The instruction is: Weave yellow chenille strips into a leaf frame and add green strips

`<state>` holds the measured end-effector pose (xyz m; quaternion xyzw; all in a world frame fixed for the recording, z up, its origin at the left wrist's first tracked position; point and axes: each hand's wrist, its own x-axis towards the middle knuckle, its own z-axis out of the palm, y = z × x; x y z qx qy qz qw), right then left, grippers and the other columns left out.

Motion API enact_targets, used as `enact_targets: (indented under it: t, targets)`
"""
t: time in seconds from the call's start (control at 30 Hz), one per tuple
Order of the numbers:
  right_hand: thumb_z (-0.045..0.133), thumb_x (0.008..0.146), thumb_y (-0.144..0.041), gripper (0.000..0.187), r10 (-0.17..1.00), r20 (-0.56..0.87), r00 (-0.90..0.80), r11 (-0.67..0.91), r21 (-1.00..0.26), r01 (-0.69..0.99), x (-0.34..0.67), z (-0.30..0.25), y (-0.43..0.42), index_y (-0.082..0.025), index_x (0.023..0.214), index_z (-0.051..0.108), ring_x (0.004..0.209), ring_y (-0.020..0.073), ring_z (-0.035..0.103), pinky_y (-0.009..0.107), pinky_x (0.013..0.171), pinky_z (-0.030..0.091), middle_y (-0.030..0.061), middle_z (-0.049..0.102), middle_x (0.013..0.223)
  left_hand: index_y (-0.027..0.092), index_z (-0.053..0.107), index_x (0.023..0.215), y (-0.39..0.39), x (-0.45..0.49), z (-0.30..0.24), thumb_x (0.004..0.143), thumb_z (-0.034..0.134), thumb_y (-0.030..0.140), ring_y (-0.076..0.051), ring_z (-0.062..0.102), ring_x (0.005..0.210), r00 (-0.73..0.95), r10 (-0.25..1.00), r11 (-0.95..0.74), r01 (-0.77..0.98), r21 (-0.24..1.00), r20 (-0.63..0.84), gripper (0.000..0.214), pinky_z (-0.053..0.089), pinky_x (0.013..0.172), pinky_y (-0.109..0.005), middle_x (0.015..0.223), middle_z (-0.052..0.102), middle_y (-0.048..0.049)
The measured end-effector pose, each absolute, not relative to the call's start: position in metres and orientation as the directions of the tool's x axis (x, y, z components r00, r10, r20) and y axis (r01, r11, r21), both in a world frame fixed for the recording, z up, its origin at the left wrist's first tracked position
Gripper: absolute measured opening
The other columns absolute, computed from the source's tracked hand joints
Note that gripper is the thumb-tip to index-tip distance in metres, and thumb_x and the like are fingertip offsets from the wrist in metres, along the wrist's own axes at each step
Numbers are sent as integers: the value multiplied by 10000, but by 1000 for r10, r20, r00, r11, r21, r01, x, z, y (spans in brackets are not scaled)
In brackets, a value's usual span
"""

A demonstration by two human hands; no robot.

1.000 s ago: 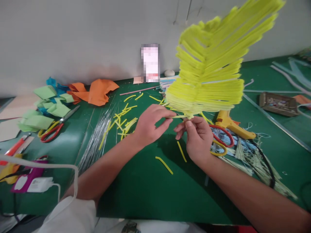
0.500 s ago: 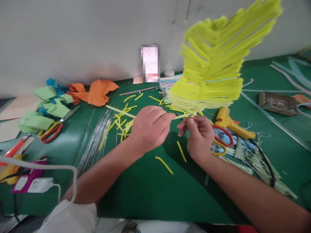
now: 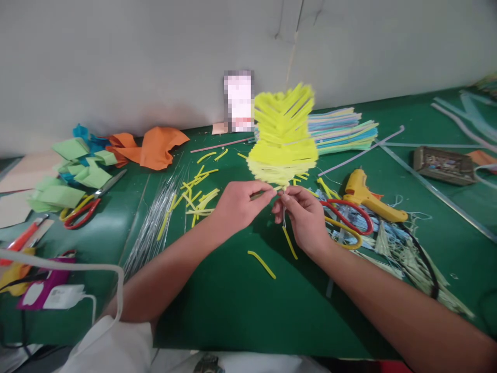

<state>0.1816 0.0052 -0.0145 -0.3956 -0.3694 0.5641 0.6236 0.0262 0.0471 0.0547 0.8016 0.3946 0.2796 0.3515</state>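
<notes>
A bright yellow leaf shape made of pipe cleaners (image 3: 285, 137) stands upright above my hands, paler toward its base. My right hand (image 3: 305, 217) is closed, pinching the leaf's base, with thin wire stems hanging below the fingertips. My left hand (image 3: 243, 204) comes in from the left, its thumb and fingers pinched on a pale yellow pipe cleaner (image 3: 276, 188) at the base. Most of that strip is hidden by the fingers. Short yellow cut pieces (image 3: 289, 243) lie on the green table (image 3: 217, 311) below.
Yellow scraps (image 3: 200, 202) and thin wires (image 3: 151, 228) lie left. Red-and-yellow scissors (image 3: 349, 223), a yellow glue gun (image 3: 357, 191) and tassels (image 3: 411, 259) are right. Behind are pastel pipe cleaners (image 3: 345, 129) and a phone (image 3: 238, 101). More scissors (image 3: 83, 212) lie far left.
The leaf has swung upright and moved left, away from its rightward tilt. My right hand has shifted left. The long strip through my left hand no longer sticks out on its left side.
</notes>
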Motion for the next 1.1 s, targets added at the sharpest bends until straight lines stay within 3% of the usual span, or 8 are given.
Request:
enact_targets:
  t: [0.3, 0.47, 0.67, 0.87, 1.1]
  targets:
    - [787, 694, -322, 234, 962, -273, -12, -242, -830, -503, 184, -12, 15, -173, 770, 622, 464, 95, 546, 224, 465, 446, -18, 644, 574, 170, 727, 797, 54, 25, 48, 883, 566, 238, -139, 629, 687, 542, 832, -463, 565, 683, 116, 195, 431, 629, -252, 774, 741, -26]
    - [782, 699, -345, 248, 955, -297, 5, -256, -833, -490, 184, -11, 15, -153, 779, 649, 477, 103, 569, 242, 491, 464, 9, 672, 626, 182, 725, 773, 53, 25, 53, 885, 554, 222, -136, 612, 683, 558, 828, -474, 644, 600, 55, 208, 393, 614, -254, 772, 730, -23]
    - [793, 682, -367, 267, 951, -309, -4, -281, -859, -428, 184, -12, 14, -138, 758, 678, 457, 99, 568, 239, 471, 445, 30, 698, 667, 200, 727, 743, 50, 26, 55, 871, 571, 267, -149, 560, 617, 583, 813, -529, 738, 419, 1, 212, 312, 550, -272, 685, 686, -24]
    - [782, 683, -375, 259, 947, -320, -17, -303, -878, -370, 184, -10, 15, -144, 734, 678, 442, 96, 553, 241, 444, 417, 42, 714, 694, 185, 691, 686, 50, 23, 56, 892, 532, 222, -149, 564, 631, 627, 778, -589, 699, 405, 51, 263, 336, 573, -279, 690, 680, -30]
    - [787, 640, -330, 231, 943, -332, 27, -300, -882, -363, 182, -7, 14, -152, 655, 641, 386, 69, 454, 215, 379, 313, 4, 648, 554, 183, 699, 742, 44, 22, 59, 906, 521, 251, -172, 590, 667, 618, 785, -601, 743, 295, 40, 251, 325, 568, -286, 752, 701, -48]
